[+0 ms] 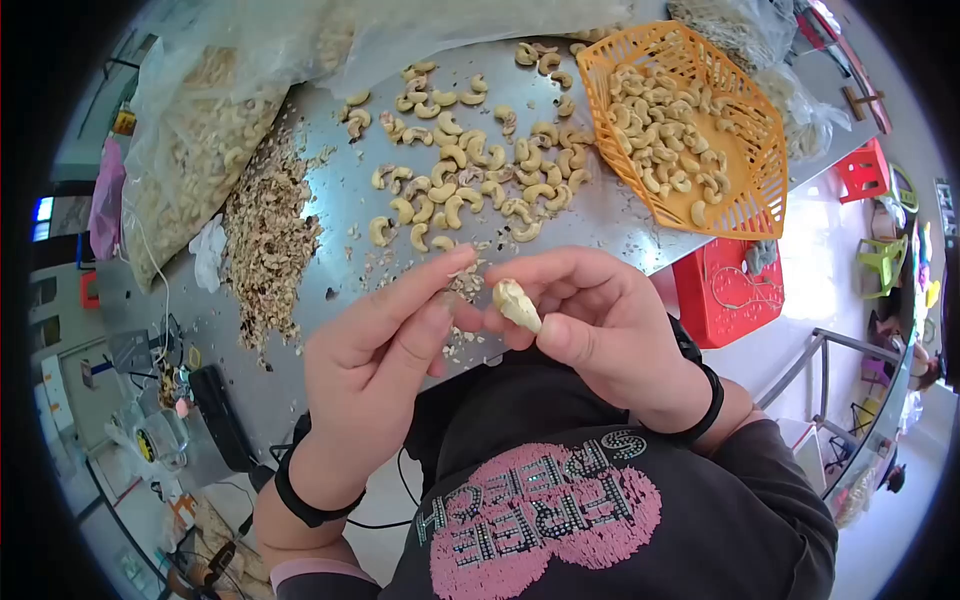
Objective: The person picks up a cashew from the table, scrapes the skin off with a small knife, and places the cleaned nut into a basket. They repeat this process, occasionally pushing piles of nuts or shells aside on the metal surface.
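My right hand [610, 320] pinches a pale cashew nut [516, 304] between thumb and fingers, above the table's near edge. Just left of it, my left hand [385, 335] has its thumb and fingertips close together; whatever they may hold is too small to make out. Beyond both hands, many loose curved cashews [450, 160] lie scattered on the metal table [345, 215]. An orange plastic basket [745, 165] at the table's right side holds a heap of cashews.
A heap of brown skin flakes [265, 240] lies on the left, beside a large clear bag of cashews [200, 150]. Small crumbs lie around my fingers. A red stool [720, 310] stands below the basket. A black object [220, 415] lies at the lower left.
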The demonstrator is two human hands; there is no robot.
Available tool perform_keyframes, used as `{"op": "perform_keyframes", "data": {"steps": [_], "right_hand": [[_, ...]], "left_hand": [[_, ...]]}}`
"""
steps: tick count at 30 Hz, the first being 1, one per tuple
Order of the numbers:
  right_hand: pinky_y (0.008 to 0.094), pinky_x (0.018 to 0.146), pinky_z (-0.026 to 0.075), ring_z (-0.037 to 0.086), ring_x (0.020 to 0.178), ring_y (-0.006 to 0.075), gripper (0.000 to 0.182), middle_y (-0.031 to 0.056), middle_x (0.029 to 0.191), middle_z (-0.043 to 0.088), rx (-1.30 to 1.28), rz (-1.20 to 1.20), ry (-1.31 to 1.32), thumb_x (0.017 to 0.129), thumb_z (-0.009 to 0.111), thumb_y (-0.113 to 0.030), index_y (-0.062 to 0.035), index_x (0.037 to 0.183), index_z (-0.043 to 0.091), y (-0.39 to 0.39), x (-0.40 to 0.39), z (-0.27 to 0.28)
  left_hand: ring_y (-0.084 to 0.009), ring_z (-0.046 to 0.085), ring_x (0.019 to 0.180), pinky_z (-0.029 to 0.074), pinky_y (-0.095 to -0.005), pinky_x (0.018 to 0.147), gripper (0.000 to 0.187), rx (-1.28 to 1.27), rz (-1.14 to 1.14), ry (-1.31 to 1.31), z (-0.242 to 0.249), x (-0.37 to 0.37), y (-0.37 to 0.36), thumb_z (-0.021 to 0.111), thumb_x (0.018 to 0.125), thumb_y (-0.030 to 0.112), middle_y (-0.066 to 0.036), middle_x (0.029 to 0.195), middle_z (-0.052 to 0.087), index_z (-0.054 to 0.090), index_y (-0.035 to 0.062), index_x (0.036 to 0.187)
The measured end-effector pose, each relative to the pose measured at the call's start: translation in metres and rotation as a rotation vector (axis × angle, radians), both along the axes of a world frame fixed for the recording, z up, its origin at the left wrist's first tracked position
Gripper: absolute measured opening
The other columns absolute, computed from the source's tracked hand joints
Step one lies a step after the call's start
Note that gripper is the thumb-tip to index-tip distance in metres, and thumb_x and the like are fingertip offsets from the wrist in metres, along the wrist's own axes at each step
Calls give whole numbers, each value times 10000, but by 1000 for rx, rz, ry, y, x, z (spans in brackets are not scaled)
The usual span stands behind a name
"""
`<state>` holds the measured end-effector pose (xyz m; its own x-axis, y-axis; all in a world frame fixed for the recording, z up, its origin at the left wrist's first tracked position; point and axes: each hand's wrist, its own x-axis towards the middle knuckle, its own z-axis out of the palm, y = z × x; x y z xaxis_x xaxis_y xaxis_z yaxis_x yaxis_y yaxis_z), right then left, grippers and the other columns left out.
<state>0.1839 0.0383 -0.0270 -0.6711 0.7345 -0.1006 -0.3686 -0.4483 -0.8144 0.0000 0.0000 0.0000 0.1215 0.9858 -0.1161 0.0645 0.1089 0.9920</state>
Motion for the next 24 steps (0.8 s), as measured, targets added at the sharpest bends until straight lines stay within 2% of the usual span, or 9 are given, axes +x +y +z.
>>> {"op": "perform_keyframes", "data": {"steps": [3, 6, 8, 12, 14, 20, 24], "right_hand": [[282, 807, 420, 542, 921, 189, 436, 132, 1001, 550, -104, -7, 58, 814, 545, -223, 32, 1142, 412, 0, -1, 0], [310, 826, 410, 543, 919, 199, 397, 136, 1005, 549, -146, -44, 101, 843, 495, -217, 27, 1144, 411, 1, -5, -1], [278, 835, 405, 533, 942, 164, 310, 115, 1004, 557, -133, -68, 152, 860, 468, -151, 12, 1121, 433, 2, -7, -1], [280, 863, 384, 515, 980, 163, 322, 117, 1016, 552, -136, -140, 110, 868, 452, -159, 9, 1138, 408, 0, -9, -1], [258, 857, 377, 505, 977, 136, 327, 103, 1029, 548, -141, -116, 171, 871, 446, -160, 5, 1147, 388, 1, -10, -2], [220, 820, 378, 500, 924, 95, 320, 69, 1025, 546, -153, -102, 156, 875, 439, -159, 7, 1145, 396, -2, -9, -4], [217, 824, 378, 494, 943, 92, 308, 66, 1021, 546, -91, -134, 95, 879, 430, -159, 15, 1133, 419, -3, -9, 0]], "left_hand": [[-23, 473, 612, 382, -155, 527, 286, 22, 35, 74, 0, 2, -1, 473, 839, 70, -47, 850, 607, 517, 61, 1121], [-51, 503, 628, 412, -175, 563, 293, 43, 38, 190, 0, 2, -2, 481, 826, 39, -57, 889, 604, 512, 42, 1118], [-100, 555, 682, 438, -204, 612, 319, 205, 25, 296, 0, 6, -1, 498, 798, 3, -83, 922, 599, 505, 24, 1116], [-157, 590, 763, 451, -232, 660, 351, 259, -15, 246, -5, 11, -1, 510, 773, -19, -111, 941, 593, 493, 13, 1123], [-179, 596, 801, 455, -239, 667, 377, 311, -21, 214, -5, 14, 0, 517, 762, -19, -125, 938, 591, 477, 14, 1136], [-195, 598, 787, 460, -248, 656, 405, 309, -19, 259, -6, 16, 0, 533, 751, -14, -126, 923, 593, 465, 22, 1149], [-202, 599, 759, 462, -254, 644, 405, 356, 6, 352, -12, 17, 0, 546, 745, -2, -121, 890, 599, 479, 35, 1142]]}}
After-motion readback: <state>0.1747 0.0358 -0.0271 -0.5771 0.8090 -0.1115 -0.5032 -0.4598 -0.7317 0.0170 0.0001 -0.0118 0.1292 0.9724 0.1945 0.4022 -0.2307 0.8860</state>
